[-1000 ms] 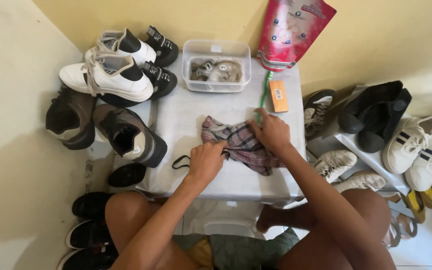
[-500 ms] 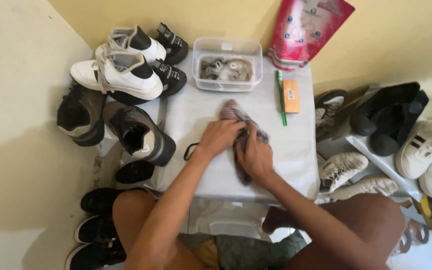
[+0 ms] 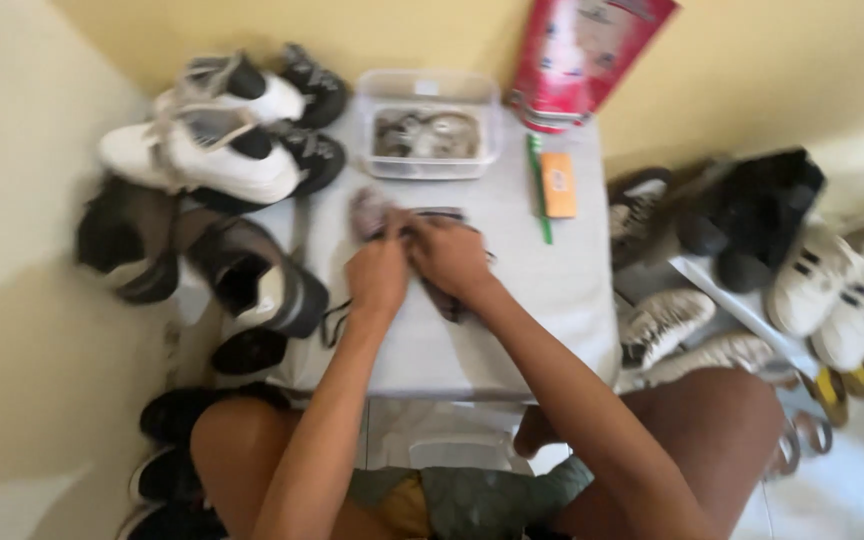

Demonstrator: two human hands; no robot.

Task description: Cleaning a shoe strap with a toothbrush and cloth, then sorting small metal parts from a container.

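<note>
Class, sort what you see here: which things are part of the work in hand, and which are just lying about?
In hand:
- left hand
- right hand
- crumpled cloth, gripped by both hands on the table

Lying about:
- clear tub
- green toothbrush
- orange block
- red pouch
- white sneakers
- grey boot

Under your hands [image 3: 417, 265] you have a soft, crumpled cloth [image 3: 372, 212], woven and matt, lying on a table [image 3: 562, 300] whose pale top looks smooth and dull. Just beyond your grip stands a clear plastic tub [image 3: 430, 125] with a slight sheen, and to the right of it a glossy red pouch [image 3: 577, 55], a green plastic toothbrush [image 3: 538, 185] and a matt orange block [image 3: 558, 185]. To the left of your grip the white sneakers [image 3: 202, 150] look like smooth leather or something like it; the blur hides finer texture.
</note>
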